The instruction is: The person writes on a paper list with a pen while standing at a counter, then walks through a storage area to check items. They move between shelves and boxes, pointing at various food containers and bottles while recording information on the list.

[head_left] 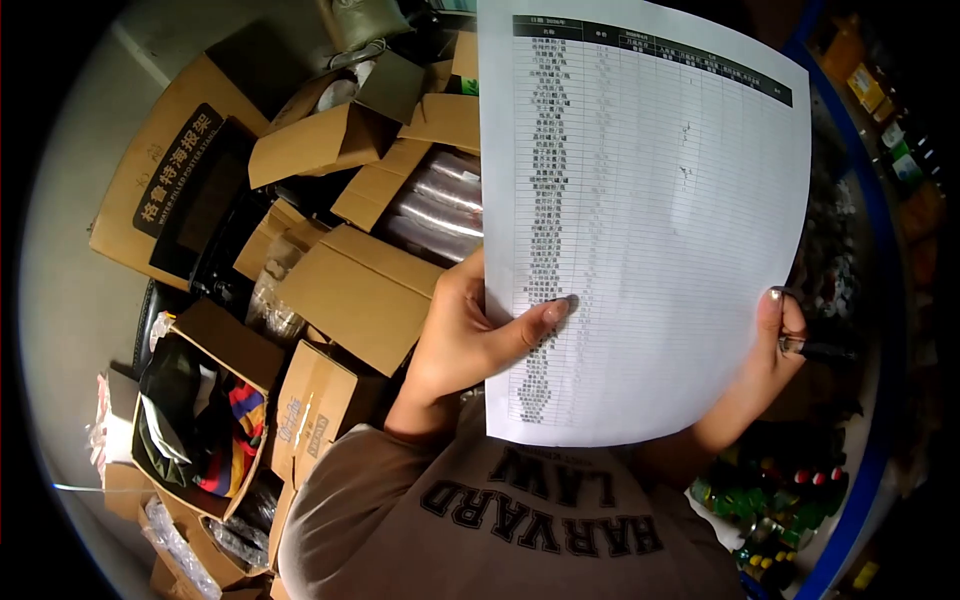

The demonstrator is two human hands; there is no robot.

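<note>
A large white printed sheet [650, 230] with a table of rows and a dark header is held up in front of the chest. My left hand [490, 335] grips its left edge, the thumb lying on the printed side and the fingers behind. At the lower right edge my right hand [775, 340] pinches the paper, thumb in front. A black pen [822, 349] sticks out to the right from the fingers of that same hand. A few small handwritten marks show in the sheet's upper middle columns.
Open cardboard boxes [350, 290] are piled on the left, one with clear plastic-wrapped rolls [440, 205], another with colourful cloth [235, 430]. A flat poster-stand box [180, 170] leans at the upper left. Bottles [790, 500] stand at the lower right, beside a blue edge [868, 480].
</note>
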